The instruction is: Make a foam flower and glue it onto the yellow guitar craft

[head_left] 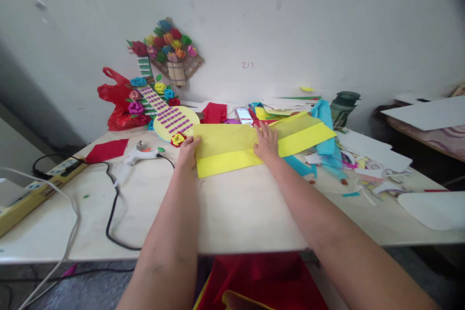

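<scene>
A long yellow sheet (228,143), probably crepe paper, lies across the table with a brighter band running along its near side. Its left end is pinched by my left hand (187,152), thumb on top at the edge. My right hand (266,144) rests on the sheet near its middle, fingers spread and pressing down. To the right of that hand the sheet slants upward and its far edge looks creased. Just beyond my left hand sits a small red and yellow paper flower (178,139), beside a guitar-shaped craft piece (170,123) with purple strips.
A white glue gun (140,156) lies left, its black cord trailing over the table. Further left are a red sheet (108,150) and a power strip (47,181). Blue paper (325,131), scraps (378,177) and a dark green bottle (344,108) are at right; a phone (244,115) lies behind.
</scene>
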### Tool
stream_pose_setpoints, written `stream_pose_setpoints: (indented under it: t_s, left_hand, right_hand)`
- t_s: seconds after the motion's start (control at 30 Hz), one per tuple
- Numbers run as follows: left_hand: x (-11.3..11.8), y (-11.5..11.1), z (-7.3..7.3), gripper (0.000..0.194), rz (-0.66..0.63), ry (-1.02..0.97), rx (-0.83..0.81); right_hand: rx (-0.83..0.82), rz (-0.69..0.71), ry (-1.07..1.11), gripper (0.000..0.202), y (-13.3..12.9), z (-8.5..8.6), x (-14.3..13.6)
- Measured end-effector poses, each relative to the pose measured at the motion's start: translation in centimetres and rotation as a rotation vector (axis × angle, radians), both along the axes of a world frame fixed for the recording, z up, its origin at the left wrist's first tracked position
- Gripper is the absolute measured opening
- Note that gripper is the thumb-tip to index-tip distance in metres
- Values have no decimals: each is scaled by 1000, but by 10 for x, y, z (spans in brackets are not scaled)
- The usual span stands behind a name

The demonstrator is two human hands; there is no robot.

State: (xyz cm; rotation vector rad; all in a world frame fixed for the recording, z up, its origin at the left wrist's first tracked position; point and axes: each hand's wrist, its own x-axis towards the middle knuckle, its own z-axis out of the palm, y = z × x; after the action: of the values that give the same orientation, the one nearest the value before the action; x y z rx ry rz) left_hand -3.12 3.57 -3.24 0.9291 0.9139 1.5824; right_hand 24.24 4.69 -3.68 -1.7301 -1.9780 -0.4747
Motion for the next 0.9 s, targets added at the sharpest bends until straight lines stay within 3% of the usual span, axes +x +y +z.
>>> stream_pose_setpoints:
  t_s: [0.2, 0.5, 0.67, 0.9]
  left_hand:
    - [-4, 6, -2, 28, -35, -55, -26]
    - [-3, -2, 0, 42, -125, -74, -26]
    - [-4, -4, 1, 39, -149, -91, -37]
    - [-1, -11, 7, 34, -118, -40, -76]
  right_hand:
    - [51, 48, 46, 68, 3, 5, 3]
    - [148, 85, 43, 44, 8, 12, 6]
    - [178, 131, 33, 34, 10, 13, 7]
    - [165, 225, 74, 41, 8, 13, 5]
